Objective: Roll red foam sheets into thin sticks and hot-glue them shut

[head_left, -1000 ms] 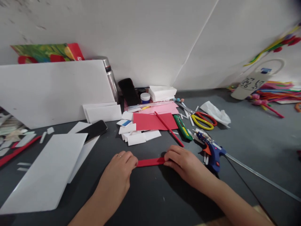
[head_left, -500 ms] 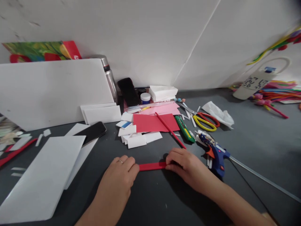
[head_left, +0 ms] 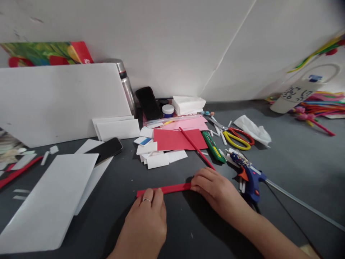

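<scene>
Two hands press a red paper strip (head_left: 164, 189) flat on the dark counter (head_left: 175, 230) | left hand (head_left: 147, 223) fingers down on its left end | right hand (head_left: 212, 187) curled, pinning its right end | blue glue gun (head_left: 249, 174) just beside.

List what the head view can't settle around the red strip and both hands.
- red strip: right end hidden under right hand.
- left hand: fingertip contact with strip unclear, seen from behind.
- glue gun: trigger side partly behind right hand.
- white bottle: lettering too small.
</scene>
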`<state>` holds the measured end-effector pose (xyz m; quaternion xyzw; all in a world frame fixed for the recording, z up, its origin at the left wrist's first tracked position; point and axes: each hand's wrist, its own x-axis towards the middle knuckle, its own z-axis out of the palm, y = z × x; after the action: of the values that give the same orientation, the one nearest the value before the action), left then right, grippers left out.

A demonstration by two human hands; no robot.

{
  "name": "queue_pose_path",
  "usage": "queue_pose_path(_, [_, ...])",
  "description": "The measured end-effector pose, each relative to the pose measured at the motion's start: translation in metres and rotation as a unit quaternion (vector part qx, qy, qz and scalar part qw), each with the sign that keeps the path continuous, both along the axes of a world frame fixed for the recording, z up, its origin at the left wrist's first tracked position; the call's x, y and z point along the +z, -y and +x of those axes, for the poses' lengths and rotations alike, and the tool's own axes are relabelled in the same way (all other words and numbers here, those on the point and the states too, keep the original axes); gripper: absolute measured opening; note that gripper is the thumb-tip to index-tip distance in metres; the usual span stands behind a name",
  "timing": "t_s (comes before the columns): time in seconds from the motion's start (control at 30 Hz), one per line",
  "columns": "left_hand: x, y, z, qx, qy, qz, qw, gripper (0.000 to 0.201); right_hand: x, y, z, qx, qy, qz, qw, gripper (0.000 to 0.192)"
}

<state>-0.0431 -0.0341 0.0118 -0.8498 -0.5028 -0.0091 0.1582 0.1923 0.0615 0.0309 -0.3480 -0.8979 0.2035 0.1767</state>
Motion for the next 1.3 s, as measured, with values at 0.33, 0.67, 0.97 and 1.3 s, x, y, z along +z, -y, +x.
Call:
queue_pose_path(0.33, [-0.002,0.010,0.015,0.059,-0.040,0.026,0.997,0.043,-0.008,0.033,-0.011,0.000,0.147,0.289,0.946,0.031])
queue_pose_path(0.67, [-0.003,0.011,0.024,0.083,-0.046,0.037,0.995,0.053,-0.018,0.038,-0.010,-0.028,0.201,0.321,0.925,0.043])
queue_pose_path(0.97, [0.008,-0.006,0.008,0.017,-0.034,-0.010,0.999,0.050,-0.006,0.026,-0.013,0.002,0.181,0.309,0.934,0.033])
queue_pose_path(1.3, [0.036,-0.034,-0.031,-0.008,0.176,0.050,0.983,0.030,0.020,0.024,-0.009,-0.018,0.135,0.149,0.979,0.031])
